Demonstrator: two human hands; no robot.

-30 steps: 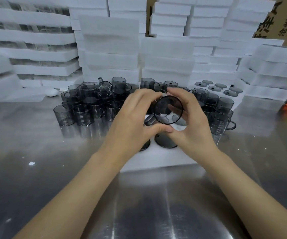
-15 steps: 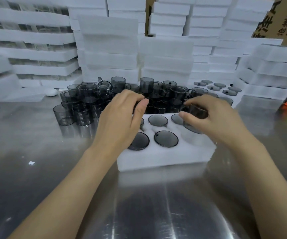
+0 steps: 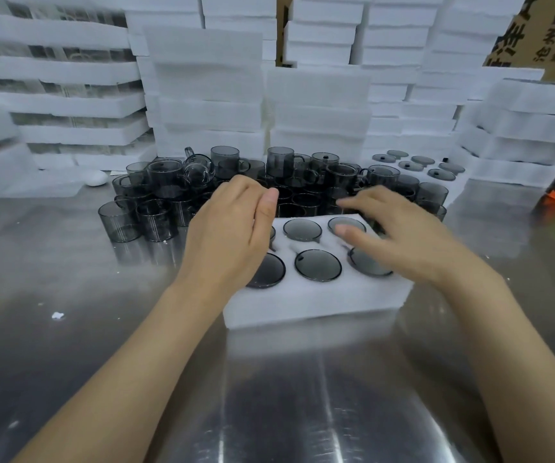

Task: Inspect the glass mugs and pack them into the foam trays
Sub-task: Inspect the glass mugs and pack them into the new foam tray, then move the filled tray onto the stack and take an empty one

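Six round pockets show in the foam tray [image 3: 319, 300] at the steel table's [image 3: 69, 329] middle, each filled with a smoky glass mug, the far-left one mostly hidden. Dozens of loose mugs [image 3: 155, 212] crowd behind it. Left hand [image 3: 232, 235] hovers over the tray's left edge, fingers relaxed, holding nothing. Right hand [image 3: 399, 235] spreads flat over the right pockets, empty. White foam stacks [image 3: 209, 95] wall the far edge

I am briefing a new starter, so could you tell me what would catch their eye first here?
Probably the crowd of smoky glass mugs on the steel table, with white foam stacks walling the back. In front, a foam tray holds mugs in round wells, the left hand and right hand open above it.
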